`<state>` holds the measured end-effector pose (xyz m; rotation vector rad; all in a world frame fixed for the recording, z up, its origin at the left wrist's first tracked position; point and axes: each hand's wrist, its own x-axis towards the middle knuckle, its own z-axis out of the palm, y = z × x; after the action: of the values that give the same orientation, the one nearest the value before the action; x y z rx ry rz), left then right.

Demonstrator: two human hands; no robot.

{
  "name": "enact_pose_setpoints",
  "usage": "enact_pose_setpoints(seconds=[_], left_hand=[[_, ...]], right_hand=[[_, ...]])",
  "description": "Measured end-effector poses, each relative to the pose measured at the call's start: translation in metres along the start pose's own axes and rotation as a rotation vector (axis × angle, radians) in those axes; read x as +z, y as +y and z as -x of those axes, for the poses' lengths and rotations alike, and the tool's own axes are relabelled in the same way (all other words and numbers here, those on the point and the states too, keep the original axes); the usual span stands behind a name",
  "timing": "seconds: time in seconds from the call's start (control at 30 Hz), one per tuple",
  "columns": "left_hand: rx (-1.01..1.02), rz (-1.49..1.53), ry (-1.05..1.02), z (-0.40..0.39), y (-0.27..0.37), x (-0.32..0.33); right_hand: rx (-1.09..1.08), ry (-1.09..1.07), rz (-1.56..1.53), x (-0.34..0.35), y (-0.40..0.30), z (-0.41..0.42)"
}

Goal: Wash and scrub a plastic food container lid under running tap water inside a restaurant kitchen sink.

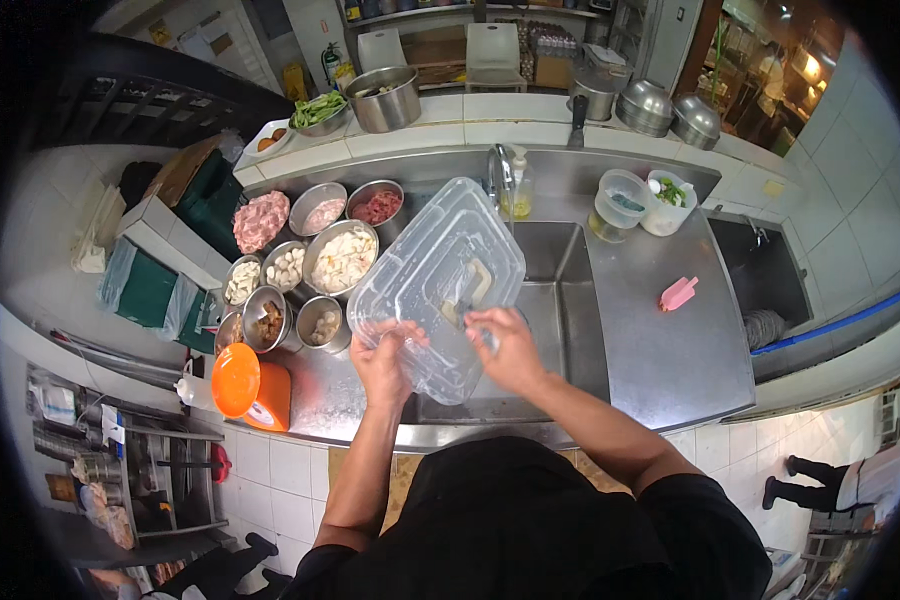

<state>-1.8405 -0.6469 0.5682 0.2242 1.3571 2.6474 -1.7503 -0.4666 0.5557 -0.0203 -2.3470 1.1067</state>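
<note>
A clear plastic lid or shallow container (435, 255) is tilted over the steel sink (570, 330). My left hand (386, 360) grips its lower left edge, thumb on the near face. Near its middle my right hand (506, 345) has its fingertips drawn together at a pale strip or patch (481, 281) on the plastic; whether they pinch anything is not clear. Behind the plastic rises the curved faucet (502, 169), with a clear pump bottle (521, 184) beside it.
Steel bowls of food (341, 259), raw meat (261, 220) and an orange kitchen scale (262, 394) stand left. Right are plastic tubs (667, 202) and a pink scoop (677, 293). A tiled ledge (495, 127) behind holds pots. Other people are at the lower left and right edges.
</note>
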Motion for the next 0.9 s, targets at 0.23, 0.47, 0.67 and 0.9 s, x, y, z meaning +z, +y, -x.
enact_pose_setpoints(seconds=[0.23, 0.47, 0.67, 0.9], left_hand=[[0.018, 0.049, 0.023, 0.001, 0.006, 0.009], [0.025, 0.037, 0.056, 0.004, 0.014, 0.001], [0.014, 0.010, -0.033, 0.005, 0.011, -0.008], [-0.005, -0.019, 0.006, 0.017, 0.006, 0.002]], right_hand=[[-0.083, 0.122, -0.175, 0.011, -0.024, -0.028], [-0.073, -0.067, -0.185, 0.004, -0.016, -0.015], [-0.046, 0.009, -0.210, 0.005, -0.036, -0.022], [0.131, -0.122, -0.089, -0.005, -0.032, -0.022]])
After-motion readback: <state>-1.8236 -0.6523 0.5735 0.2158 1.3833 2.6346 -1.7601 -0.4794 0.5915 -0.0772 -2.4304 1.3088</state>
